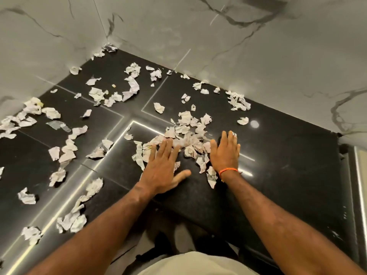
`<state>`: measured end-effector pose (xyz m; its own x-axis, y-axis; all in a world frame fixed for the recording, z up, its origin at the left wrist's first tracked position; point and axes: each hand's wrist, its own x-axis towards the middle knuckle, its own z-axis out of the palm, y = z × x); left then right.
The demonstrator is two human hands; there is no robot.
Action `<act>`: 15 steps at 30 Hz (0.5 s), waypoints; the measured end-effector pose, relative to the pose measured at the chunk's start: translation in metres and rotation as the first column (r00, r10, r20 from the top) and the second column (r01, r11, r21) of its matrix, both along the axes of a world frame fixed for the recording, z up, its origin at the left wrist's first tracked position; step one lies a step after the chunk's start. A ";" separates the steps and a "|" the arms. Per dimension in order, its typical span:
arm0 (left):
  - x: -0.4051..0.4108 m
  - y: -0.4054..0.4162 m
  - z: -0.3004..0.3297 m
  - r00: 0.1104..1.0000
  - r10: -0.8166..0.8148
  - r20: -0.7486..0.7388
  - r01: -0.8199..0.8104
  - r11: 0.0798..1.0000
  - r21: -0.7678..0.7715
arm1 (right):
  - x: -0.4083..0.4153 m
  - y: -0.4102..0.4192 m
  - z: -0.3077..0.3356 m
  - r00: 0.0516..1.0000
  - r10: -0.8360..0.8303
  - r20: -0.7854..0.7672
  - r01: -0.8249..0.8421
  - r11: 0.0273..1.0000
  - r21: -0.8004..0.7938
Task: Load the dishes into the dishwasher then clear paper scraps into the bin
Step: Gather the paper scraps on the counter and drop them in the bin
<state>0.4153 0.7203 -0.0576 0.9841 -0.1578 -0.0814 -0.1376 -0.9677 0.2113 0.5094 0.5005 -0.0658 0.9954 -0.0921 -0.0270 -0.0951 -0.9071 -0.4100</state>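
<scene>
Raking scraps into a pile
Left hand and right hand spread flat around paper scraps on counter; light bits (crumpled) may slip out sideways.

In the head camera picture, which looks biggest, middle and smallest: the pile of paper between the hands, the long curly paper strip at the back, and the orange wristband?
1. Pile of paper, the biggest.
2. Curly paper strip. It lies farther from the camera, so its true size is unsure.
3. Orange wristband, the smallest.
</scene>
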 end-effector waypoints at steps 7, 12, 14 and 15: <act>0.027 0.006 0.001 0.974 0.207 0.092 -0.206 0.978 -0.014 | 0.003 0.028 -0.005 0.953 0.292 0.076 -0.302 0.936 0.180; 0.016 -0.054 0.016 0.982 -0.147 0.121 0.146 0.989 0.021 | 0.036 -0.024 -0.006 0.974 0.153 0.169 -0.199 0.933 0.300; 0.015 -0.078 0.009 0.973 -0.224 0.050 0.220 0.973 0.073 | 0.050 -0.039 -0.008 0.973 0.095 0.212 -0.157 0.942 0.297; 0.018 -0.084 0.004 0.976 -0.218 0.028 0.215 0.973 0.087 | 0.056 -0.045 -0.009 0.970 0.063 0.236 -0.131 0.950 0.283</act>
